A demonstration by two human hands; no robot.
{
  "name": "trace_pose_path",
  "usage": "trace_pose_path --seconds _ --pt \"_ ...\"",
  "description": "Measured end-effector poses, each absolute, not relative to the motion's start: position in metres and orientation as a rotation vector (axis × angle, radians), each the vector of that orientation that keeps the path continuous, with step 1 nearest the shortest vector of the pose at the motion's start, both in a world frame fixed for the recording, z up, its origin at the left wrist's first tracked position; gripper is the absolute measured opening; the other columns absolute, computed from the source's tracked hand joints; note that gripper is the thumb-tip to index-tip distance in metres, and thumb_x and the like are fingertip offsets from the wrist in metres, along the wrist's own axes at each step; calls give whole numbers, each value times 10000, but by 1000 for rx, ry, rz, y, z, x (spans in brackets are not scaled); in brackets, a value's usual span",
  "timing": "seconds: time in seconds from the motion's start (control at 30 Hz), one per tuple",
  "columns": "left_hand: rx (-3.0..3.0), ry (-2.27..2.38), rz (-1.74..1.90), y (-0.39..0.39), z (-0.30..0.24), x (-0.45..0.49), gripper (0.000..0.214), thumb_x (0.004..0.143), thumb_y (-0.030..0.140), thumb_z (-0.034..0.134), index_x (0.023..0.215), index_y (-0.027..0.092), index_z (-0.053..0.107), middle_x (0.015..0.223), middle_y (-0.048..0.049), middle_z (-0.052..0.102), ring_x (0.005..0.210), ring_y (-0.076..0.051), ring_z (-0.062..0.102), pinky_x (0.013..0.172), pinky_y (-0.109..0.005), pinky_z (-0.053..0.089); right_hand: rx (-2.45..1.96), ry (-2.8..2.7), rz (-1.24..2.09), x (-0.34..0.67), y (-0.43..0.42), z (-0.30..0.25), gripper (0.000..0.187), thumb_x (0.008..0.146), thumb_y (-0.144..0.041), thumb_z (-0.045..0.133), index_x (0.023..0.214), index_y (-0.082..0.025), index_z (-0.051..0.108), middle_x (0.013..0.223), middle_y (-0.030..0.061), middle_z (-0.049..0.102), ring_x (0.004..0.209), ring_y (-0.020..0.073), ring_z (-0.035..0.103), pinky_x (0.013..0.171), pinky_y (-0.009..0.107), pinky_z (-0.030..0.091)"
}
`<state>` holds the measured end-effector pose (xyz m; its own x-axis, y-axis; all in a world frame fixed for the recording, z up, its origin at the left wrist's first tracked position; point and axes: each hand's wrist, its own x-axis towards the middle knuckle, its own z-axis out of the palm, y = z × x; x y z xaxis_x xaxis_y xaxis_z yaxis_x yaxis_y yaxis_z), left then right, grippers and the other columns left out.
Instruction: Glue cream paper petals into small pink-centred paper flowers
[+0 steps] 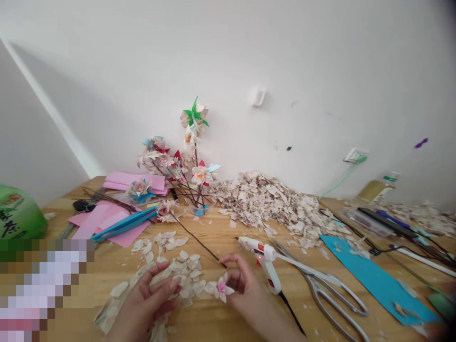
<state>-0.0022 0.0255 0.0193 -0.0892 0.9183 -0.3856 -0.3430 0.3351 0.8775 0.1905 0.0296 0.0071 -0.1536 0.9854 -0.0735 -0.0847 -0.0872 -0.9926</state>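
My left hand (pixel 146 299) lies over a scatter of pale, thin petals (pixel 187 280), with its fingers curved and touching them. No held object shows in it. My right hand (pixel 240 280) pinches a small pale flower with a pink centre (pixel 221 288) at its fingertips. A thin brown twig (pixel 197 240) runs from a blossom up the table down to just above those fingers. A white hot glue gun (pixel 266 260) lies just beyond my right hand, apart from it.
Large steel scissors (pixel 320 289) lie right of the glue gun, beside a blue card strip (pixel 377 285). A big heap of petal scraps (pixel 263 204) fills the back. Flowered twigs stand in a glass (pixel 200 208). Pink paper sheets (pixel 107 228) lie at the left.
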Motion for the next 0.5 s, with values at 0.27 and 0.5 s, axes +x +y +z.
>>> trace_pose_path --seconds 0.27,0.5 --pt "763 1206 1195 25 15 -2 634 475 293 822 992 219 463 610 -3 719 579 -161 645 515 -205 474 -1273 -1639 1071 198 15 0 402 663 -107 609 1020 -239 481 775 -18 657 777 179 629 785 327 455" --pt "813 1213 1304 17 23 8 637 439 269 832 966 243 475 559 24 707 522 -138 615 515 -188 446 -1258 -1959 794 207 6 -2 399 777 -139 540 1148 -269 470 888 18 704 949 229 618 897 394 414"
